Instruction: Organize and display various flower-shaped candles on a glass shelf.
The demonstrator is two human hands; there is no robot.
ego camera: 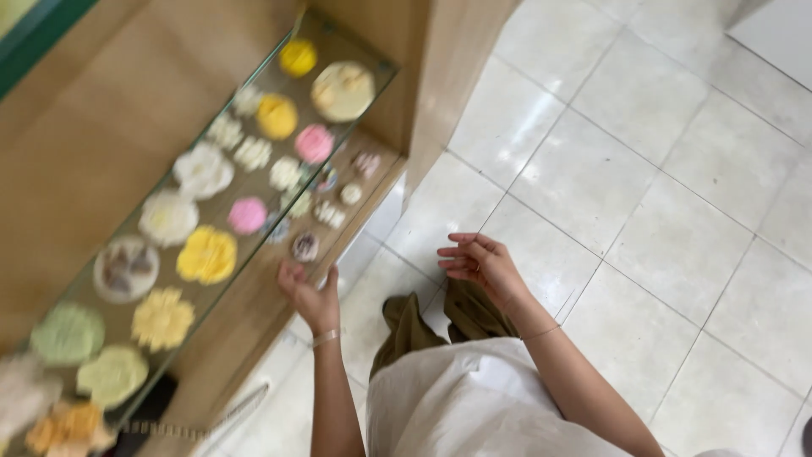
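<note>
My left hand (308, 292) reaches to the front edge of a lower wooden shelf (372, 182), fingers curled on the edge next to a small round purple-and-white item (304, 246). Whether it grips anything is unclear in the blur. My right hand (482, 264) hovers over the floor, fingers apart, holding nothing. Above the wooden shelf runs a glass shelf (254, 110) carrying several flower-shaped pieces: a yellow one (206, 256), a pink one (247, 215), a white one (203, 169).
A wooden cabinet wall (448, 68) stands right of the shelves. White floor tiles (643, 211) spread to the right. More small items (351, 194) lie on the lower shelf. My white top and olive trousers (406, 326) show below.
</note>
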